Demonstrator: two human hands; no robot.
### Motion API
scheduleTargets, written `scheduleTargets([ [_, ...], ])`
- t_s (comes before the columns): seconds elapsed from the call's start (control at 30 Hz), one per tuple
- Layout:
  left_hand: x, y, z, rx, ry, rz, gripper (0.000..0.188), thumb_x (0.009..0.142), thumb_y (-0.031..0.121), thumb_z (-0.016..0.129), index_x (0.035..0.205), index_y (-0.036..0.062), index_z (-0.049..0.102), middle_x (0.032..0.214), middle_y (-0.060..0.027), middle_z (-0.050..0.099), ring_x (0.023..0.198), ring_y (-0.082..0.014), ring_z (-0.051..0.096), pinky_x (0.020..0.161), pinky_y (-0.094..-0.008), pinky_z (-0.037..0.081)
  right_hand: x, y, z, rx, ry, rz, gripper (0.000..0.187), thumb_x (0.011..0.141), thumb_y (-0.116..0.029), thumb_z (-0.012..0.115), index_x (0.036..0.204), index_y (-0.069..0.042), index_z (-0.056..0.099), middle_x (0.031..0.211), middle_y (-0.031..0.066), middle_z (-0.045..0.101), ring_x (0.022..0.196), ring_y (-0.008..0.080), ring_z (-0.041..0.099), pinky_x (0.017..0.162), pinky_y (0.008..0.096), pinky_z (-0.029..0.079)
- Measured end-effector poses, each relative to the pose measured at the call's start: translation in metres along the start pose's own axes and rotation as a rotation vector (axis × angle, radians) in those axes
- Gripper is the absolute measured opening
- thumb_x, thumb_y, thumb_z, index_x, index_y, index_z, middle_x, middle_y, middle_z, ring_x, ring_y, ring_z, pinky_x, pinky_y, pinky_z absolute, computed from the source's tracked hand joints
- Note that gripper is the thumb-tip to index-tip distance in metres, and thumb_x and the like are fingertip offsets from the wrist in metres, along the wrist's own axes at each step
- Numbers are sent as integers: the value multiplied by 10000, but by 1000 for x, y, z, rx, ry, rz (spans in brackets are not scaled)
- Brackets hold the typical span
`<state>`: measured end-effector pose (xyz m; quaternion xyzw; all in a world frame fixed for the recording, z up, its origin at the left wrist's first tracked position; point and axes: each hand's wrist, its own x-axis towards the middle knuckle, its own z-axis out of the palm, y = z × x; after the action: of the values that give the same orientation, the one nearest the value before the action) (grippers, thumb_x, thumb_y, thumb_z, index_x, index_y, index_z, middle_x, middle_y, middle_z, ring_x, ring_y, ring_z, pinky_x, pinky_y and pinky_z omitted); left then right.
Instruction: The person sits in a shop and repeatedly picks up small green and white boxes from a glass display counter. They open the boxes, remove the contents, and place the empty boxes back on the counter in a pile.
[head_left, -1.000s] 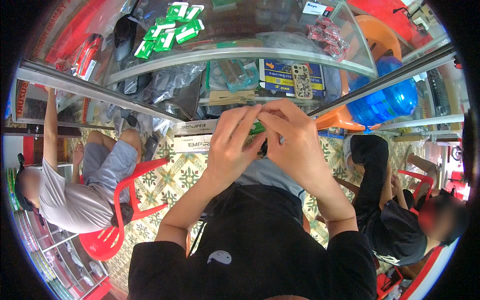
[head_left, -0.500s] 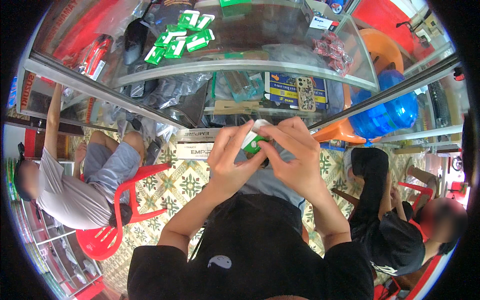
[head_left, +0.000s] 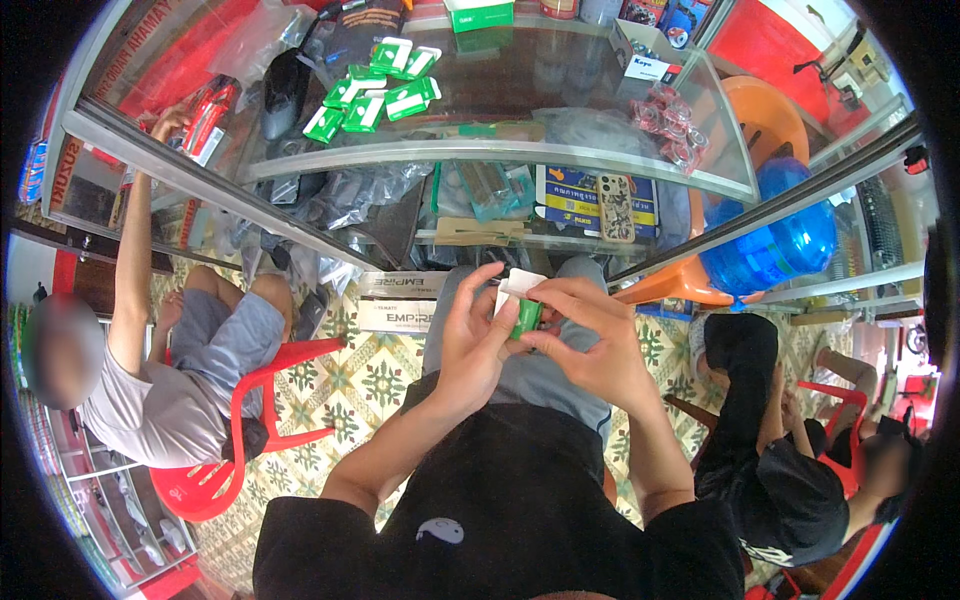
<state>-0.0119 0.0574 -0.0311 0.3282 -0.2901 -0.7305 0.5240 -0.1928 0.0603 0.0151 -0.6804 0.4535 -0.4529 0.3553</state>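
Note:
Above my lap I hold a small green-and-white carton (head_left: 527,318) between both hands. Its white end flap (head_left: 522,281) stands up, folded out. My left hand (head_left: 474,345) grips the carton's left side with the thumb against it, while the index finger is raised. My right hand (head_left: 588,335) pinches the right side, thumb low and fingertips near the flap. The carton's inside is hidden from me. Ahead, several similar green-and-white cartons (head_left: 365,110) lie in a loose group on the glass-topped case (head_left: 520,152).
At the case's right are red-and-clear small packets (head_left: 668,125) and an open white box (head_left: 645,52). A blue water bottle (head_left: 768,235) stands by an orange chair (head_left: 765,110). People sit on both sides; the left one's arm (head_left: 130,280) reaches to the case.
My hands and the carton have come slightly nearer my body. The carton is turned more upright, and its white flap shows more. The left person's hand has moved to the red package.

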Motion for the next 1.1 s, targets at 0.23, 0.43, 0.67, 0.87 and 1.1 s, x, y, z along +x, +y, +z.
scheduleTargets([
  [0.23, -11, 4, -4, 13, -55, -35, 466, 1135, 107, 564, 1553, 98, 359, 1346, -154, 631, 1250, -271, 672, 1004, -459, 622, -7, 3, -5, -54, 73, -85, 506, 765, -1, 919, 1241, -4, 749, 1258, 170, 729, 1060, 300, 734, 884, 372, 605],
  [0.43, -1, 19, 8, -134, -30, -1, 465, 1117, 183, 616, 1501, 120, 362, 1354, -174, 649, 1260, -308, 679, 1077, -528, 610, -5, 3, 7, -91, 193, -207, 636, 723, -23, 973, 1302, 22, 712, 1346, 192, 670, 1060, 242, 729, 797, 324, 651],
  [0.67, 2, 22, 21, -120, -57, 39, 390, 1111, 119, 631, 1454, 77, 452, 1383, -173, 644, 1222, -255, 691, 1006, -411, 634, 1, -3, 8, -200, 210, -194, 627, 749, -61, 957, 1326, -11, 716, 1187, 157, 712, 970, 272, 720, 822, 352, 605],
  [0.87, 9, 29, 11, 270, -188, 229, 247, 1061, 26, 691, 1289, -27, 614, 1307, -155, 691, 1174, -208, 713, 942, -328, 631, 6, -7, -10, -127, 86, -152, 600, 703, -31, 967, 1251, 6, 727, 1080, 99, 729, 833, 185, 684, 729, 305, 564],
  [1.1, 10, 39, 11, 381, -246, 254, 248, 1028, -16, 725, 1258, -65, 647, 1217, -165, 742, 1154, -201, 732, 928, -304, 628, 14, -3, -17, -171, 37, -273, 494, 717, -46, 964, 1162, 3, 753, 1075, 93, 721, 839, 179, 676, 724, 305, 562],
])
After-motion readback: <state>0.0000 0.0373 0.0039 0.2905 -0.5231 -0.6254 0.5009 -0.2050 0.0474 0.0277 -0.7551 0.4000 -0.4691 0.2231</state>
